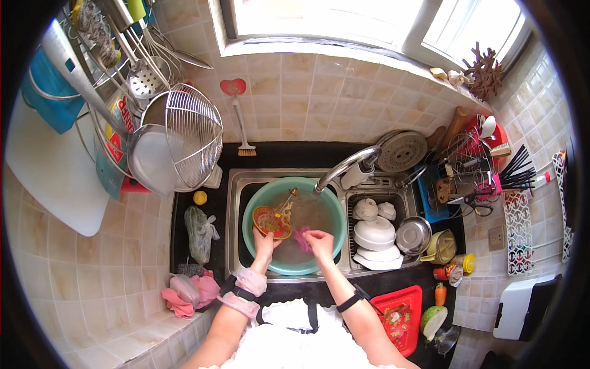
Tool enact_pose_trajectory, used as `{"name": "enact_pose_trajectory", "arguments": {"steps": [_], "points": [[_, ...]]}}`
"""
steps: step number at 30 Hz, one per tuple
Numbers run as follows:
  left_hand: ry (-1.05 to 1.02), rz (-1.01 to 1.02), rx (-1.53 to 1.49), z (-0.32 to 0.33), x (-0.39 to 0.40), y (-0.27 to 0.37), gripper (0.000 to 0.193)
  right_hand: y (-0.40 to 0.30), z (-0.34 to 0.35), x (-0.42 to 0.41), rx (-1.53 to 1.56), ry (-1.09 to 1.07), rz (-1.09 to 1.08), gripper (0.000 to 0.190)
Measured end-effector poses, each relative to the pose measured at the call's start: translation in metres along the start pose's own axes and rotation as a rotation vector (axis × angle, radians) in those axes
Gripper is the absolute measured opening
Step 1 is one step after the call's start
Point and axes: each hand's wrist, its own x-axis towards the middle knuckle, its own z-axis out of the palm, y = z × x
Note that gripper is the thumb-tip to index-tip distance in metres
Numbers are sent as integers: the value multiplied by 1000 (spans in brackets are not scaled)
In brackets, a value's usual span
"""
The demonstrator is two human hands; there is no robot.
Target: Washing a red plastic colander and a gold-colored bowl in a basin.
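My left hand [264, 248] grips the lower rim of a red and gold ornament [272, 222] with a beaded stem, held over the left side of a green plastic basin [340, 217]. Murky water [318, 210] stands in the basin, which sits in a steel sink [235, 198]. Between the fingers of my right hand [320, 243] is a pink cloth or scrubber [303, 238], at the water's surface. The curved chrome faucet [345, 163] reaches over the basin's upper right rim. What the ornament is exactly, I cannot tell.
White bowls [375, 233] are stacked in a drying rack on the right, beside a steel bowl [413, 235]. A red tray [408, 318] lies near my right forearm. Strainers [193, 138] hang at upper left. A bagged vegetable [199, 235] and pink cloths [203, 290] lie left of the sink.
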Motion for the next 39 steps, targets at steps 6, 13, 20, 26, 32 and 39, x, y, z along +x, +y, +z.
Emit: {"name": "enact_pose_trajectory", "arguments": {"steps": [6, 13, 20, 26, 32, 39], "points": [[-30, 1, -22, 1, -7, 12, 51, 31, -38, -40, -509, -268, -53, 16], [-15, 2, 4, -3, -20, 30, 50, 33, -28, -101, -854, -550, -33, 17], [-54, 16, 10, -11, -36, 40, 52, 60, -19, -150, -1014, -813, -147, 14], [-29, 37, 12, -20, -47, 43, 52, 86, -6, -168, -1096, -1016, -394, 23], [-43, 28, 10, -24, -47, 41, 48, 51, -21, -129, -775, -809, -354, 17], [-135, -61, -67, -9, -46, 19, 55, 52, -58, 11, -1058, -152, -519, 28]]}}
